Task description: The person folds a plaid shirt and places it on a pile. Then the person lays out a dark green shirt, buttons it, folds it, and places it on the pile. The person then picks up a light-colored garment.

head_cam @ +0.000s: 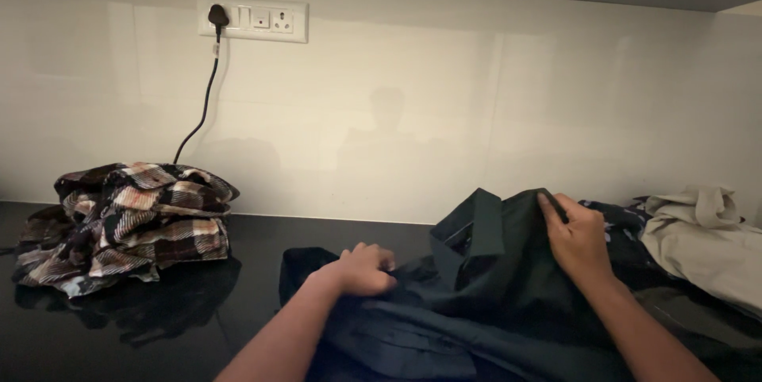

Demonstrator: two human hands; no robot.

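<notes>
On the desk: a dark shirt (492, 287) lies on the glossy black desk (198, 310), in front of the person, a little right of the middle; its collar stands up near the white wall.
Left hand: the left hand (361, 268) rests on the left part of the dark shirt, and its fingers (381, 259) are curled together and pinch a fold of the cloth.
Right hand: the right hand (578, 239) holds the shirt at the shoulder, just beside the collar; the fingers are bent and closed on the edge of the cloth.
Risk, slipping: I judge the smooth desk can let the shirt slide when one hand pulls more than the other, so the cloth can go crooked.
Risk, mixing: a dark patterned garment (615, 219) and a beige garment (706, 235) lie just beside the shirt on the right; a sleeve can catch on them.
Further away: a checked garment (131, 219) lies well apart on the left, under a black cable (202, 104) plugged in the wall socket (252, 19).
</notes>
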